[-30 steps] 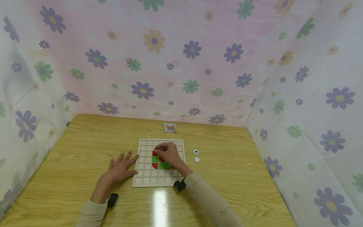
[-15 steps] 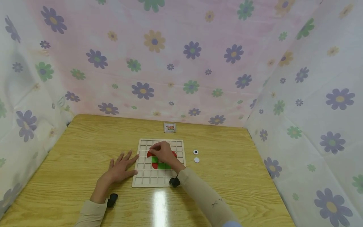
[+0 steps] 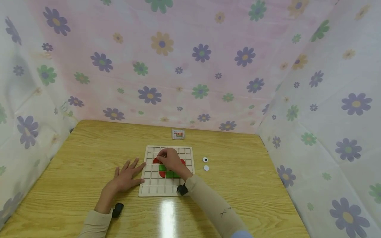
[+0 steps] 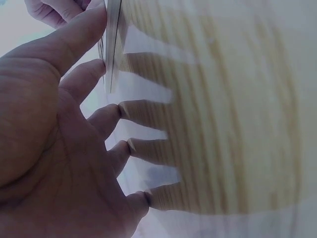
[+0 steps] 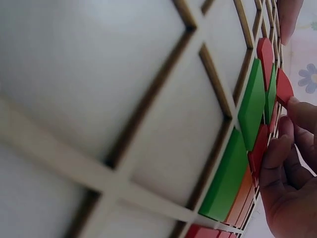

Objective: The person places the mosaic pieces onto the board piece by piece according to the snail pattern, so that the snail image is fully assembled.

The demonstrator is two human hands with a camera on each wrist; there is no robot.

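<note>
My right hand (image 3: pixel 171 159) reaches over a square wooden grid board (image 3: pixel 149 190), pinching a red rounded tile (image 5: pixel 284 88) between thumb and fingertips. That tile is at the left end of a group of red and green tiles seated in the grid. Green square tiles (image 3: pixel 169 174) and a red rounded tile (image 3: pixel 162 174) show below the hand; its fingers and palm hide others. My left hand (image 3: pixel 126 176) lies spread on the table, thumb and index fingertip at the board's left edge. In the left wrist view its fingertips touch the table.
Right of the board lie a white disc with a black dot (image 3: pixel 205 159) and a plain white disc (image 3: pixel 206 168). Behind the board is a small picture card (image 3: pixel 178 134). Flowered cloth (image 3: pixel 184 66) surrounds the wooden table (image 3: pixel 238 185) at the back and sides.
My right hand has moved left across the board with the red tile, from the middle of the group to its left end, then slowed there. The left hand has stayed still.
</note>
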